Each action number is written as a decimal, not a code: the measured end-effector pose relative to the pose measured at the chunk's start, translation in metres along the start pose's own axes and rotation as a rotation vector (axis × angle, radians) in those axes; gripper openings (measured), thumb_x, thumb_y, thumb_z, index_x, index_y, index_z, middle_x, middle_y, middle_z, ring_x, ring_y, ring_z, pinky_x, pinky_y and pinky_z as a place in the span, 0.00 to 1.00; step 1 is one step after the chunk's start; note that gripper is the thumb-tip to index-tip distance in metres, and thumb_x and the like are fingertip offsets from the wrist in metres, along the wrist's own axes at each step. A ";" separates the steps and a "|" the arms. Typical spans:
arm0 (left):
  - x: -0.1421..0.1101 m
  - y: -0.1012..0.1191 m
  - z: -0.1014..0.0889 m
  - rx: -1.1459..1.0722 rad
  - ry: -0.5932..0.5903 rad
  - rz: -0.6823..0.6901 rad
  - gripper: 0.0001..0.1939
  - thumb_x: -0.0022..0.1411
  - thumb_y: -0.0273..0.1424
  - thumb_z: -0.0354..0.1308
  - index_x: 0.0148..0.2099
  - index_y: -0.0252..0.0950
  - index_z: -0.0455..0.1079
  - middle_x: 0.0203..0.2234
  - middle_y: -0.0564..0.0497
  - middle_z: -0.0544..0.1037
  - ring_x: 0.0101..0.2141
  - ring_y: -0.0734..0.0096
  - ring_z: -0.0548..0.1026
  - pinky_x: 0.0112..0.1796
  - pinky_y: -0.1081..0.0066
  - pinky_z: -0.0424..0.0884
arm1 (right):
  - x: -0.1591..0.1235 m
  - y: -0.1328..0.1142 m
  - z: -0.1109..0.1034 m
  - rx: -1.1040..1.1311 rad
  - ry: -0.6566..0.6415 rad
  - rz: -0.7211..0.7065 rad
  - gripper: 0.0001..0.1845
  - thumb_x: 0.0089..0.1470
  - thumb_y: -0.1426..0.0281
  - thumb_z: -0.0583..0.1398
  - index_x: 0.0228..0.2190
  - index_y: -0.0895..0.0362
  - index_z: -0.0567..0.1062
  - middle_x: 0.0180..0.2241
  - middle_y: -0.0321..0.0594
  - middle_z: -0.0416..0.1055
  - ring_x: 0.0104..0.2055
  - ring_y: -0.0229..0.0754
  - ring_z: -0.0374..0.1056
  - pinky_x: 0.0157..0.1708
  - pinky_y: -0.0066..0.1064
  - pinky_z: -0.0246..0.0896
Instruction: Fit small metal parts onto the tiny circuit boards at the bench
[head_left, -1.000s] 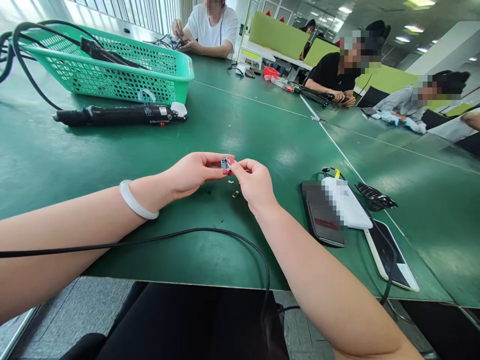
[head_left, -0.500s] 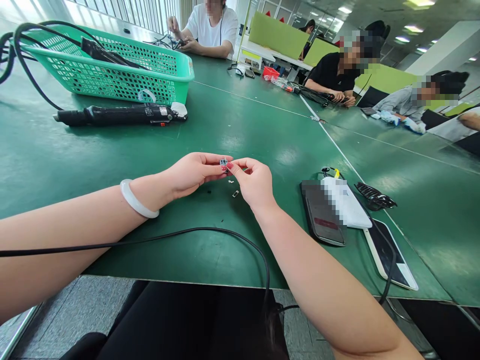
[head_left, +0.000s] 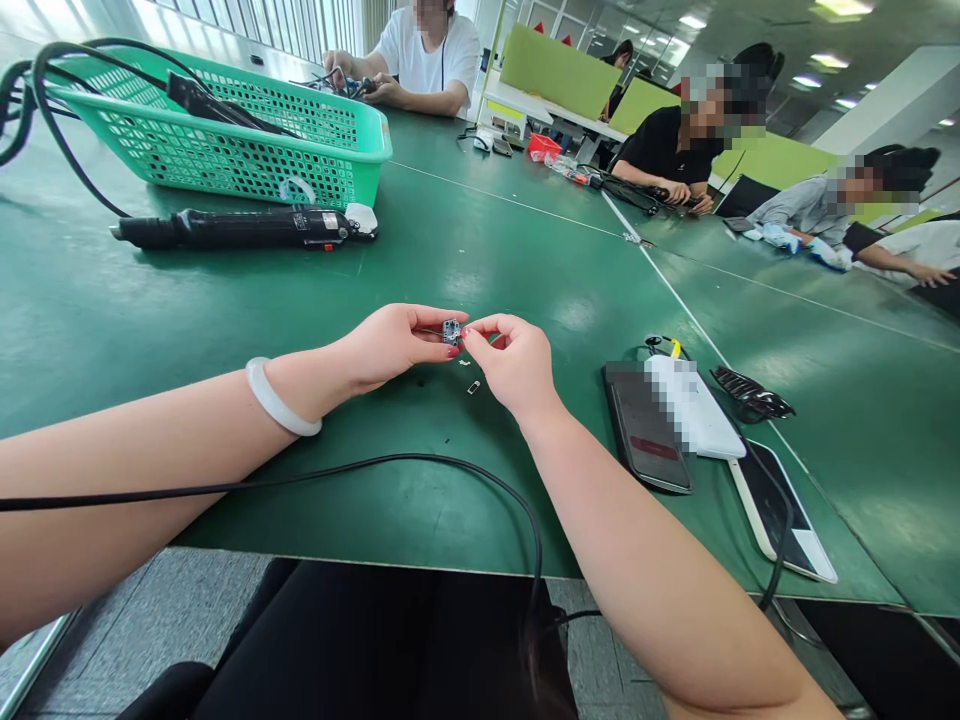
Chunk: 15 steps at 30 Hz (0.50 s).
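Evidently, the step in hand is close two-handed fingering of one small metallic part (head_left: pixel 451 331), held just above the green table (head_left: pixel 360 520), inward from the middle of its front edge. The left hand (head_left: pixel 386 345) pinches the part between thumb and fingers, the thumb on the side toward the front edge. The right hand (head_left: pixel 517 365) brings its thumb and forefinger to the part's right side; at this size I cannot tell whether they nip it, hold some tinier bit against it, or merely touch. Between the hands and the front edge lie a pale scrap (head_left: pixel 464 362) and a small rectangular piece (head_left: pixel 473 388), both loose on the table; nearer that edge a black cable (head_left: pixel 405 457) runs across, over the left forearm. As I judge it, the next move calls for a firm left pinch while the right fingertips work lightly and squarely at the part, without twisting it loose. Holding it low over the table seems sensible, since anything slipping would land well inside the front edge.
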<state>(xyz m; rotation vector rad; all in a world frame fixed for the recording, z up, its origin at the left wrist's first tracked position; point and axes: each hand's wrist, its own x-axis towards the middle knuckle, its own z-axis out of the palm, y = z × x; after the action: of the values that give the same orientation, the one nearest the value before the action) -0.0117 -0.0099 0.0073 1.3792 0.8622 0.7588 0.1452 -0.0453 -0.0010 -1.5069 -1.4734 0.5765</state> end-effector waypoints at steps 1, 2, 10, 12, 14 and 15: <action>0.000 0.000 0.000 0.047 0.002 0.015 0.27 0.45 0.29 0.67 0.51 0.34 0.73 0.41 0.47 0.80 0.43 0.63 0.75 0.51 0.61 0.66 | 0.000 0.001 0.000 -0.006 -0.012 0.002 0.08 0.47 0.64 0.59 0.24 0.55 0.75 0.26 0.34 0.71 0.21 0.33 0.56 0.25 0.30 0.55; 0.000 0.000 0.000 0.097 0.002 0.032 0.26 0.46 0.29 0.67 0.51 0.34 0.73 0.41 0.47 0.80 0.42 0.64 0.75 0.50 0.61 0.67 | 0.001 0.001 0.000 -0.009 -0.023 0.005 0.08 0.47 0.64 0.59 0.23 0.55 0.75 0.25 0.34 0.71 0.20 0.32 0.56 0.25 0.29 0.54; -0.001 0.000 -0.001 0.333 0.030 0.126 0.24 0.50 0.32 0.64 0.51 0.35 0.74 0.36 0.48 0.81 0.39 0.63 0.76 0.45 0.63 0.70 | 0.000 0.002 -0.001 0.006 -0.057 0.007 0.10 0.47 0.62 0.60 0.23 0.55 0.73 0.23 0.34 0.69 0.20 0.33 0.56 0.22 0.28 0.52; 0.000 0.000 -0.002 0.363 0.045 0.135 0.24 0.51 0.33 0.63 0.51 0.35 0.74 0.36 0.48 0.81 0.38 0.62 0.76 0.45 0.62 0.69 | 0.000 0.002 -0.001 0.014 -0.060 0.004 0.11 0.48 0.60 0.60 0.23 0.55 0.74 0.23 0.33 0.69 0.20 0.33 0.56 0.22 0.28 0.52; 0.000 -0.001 -0.003 0.368 0.054 0.149 0.23 0.50 0.34 0.64 0.51 0.36 0.74 0.35 0.48 0.80 0.38 0.62 0.76 0.45 0.62 0.69 | 0.000 0.003 -0.001 0.027 -0.067 -0.003 0.12 0.48 0.59 0.60 0.23 0.55 0.74 0.22 0.33 0.68 0.20 0.32 0.55 0.22 0.28 0.51; 0.000 -0.001 -0.003 0.358 0.054 0.156 0.23 0.50 0.34 0.64 0.50 0.36 0.74 0.35 0.48 0.80 0.38 0.62 0.76 0.46 0.62 0.69 | 0.000 0.003 -0.001 0.035 -0.070 -0.004 0.12 0.48 0.59 0.60 0.23 0.54 0.74 0.21 0.33 0.68 0.20 0.32 0.55 0.22 0.28 0.51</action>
<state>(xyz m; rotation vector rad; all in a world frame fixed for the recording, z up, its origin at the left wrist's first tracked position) -0.0142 -0.0084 0.0060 1.7654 0.9742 0.7885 0.1478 -0.0451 -0.0027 -1.4690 -1.5118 0.6556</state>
